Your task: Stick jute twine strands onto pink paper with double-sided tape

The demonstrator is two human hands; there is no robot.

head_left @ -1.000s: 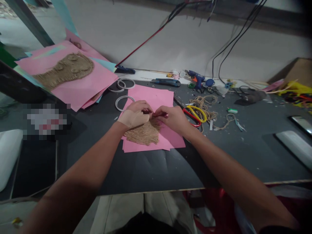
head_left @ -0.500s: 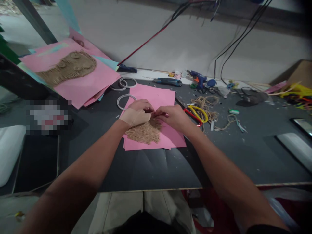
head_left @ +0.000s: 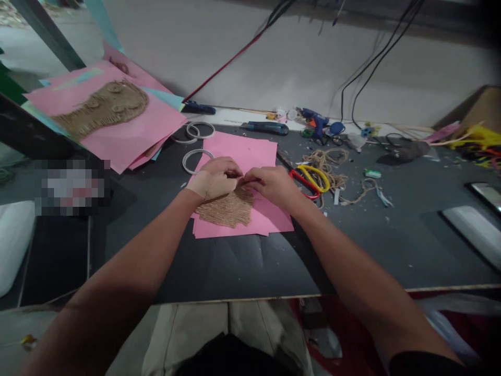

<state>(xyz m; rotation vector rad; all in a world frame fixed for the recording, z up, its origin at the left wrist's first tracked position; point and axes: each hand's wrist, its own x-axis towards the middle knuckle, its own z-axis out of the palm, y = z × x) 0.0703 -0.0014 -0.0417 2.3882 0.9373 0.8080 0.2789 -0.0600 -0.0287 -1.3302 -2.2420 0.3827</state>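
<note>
Strips of brown jute twine lie side by side as a flat patch on the pink paper sheets. My left hand, with a beige bandage around the wrist and thumb base, rests over the patch's upper edge, fingers bent inward. Meeting it from the right, my right hand has thumb and forefinger pinched together at the same spot. What lies between the fingertips is too small and covered to make out.
Scissors with red and yellow handles lie right of the paper beside tangled twine. White rings, a utility knife and a blue glue gun sit behind. At left, stacked sheets carry a finished-looking twine piece.
The whole view has shifted slightly, so everything appears a little further left and up. Both hands stay together at the patch's upper edge, with only slight finger movement.
</note>
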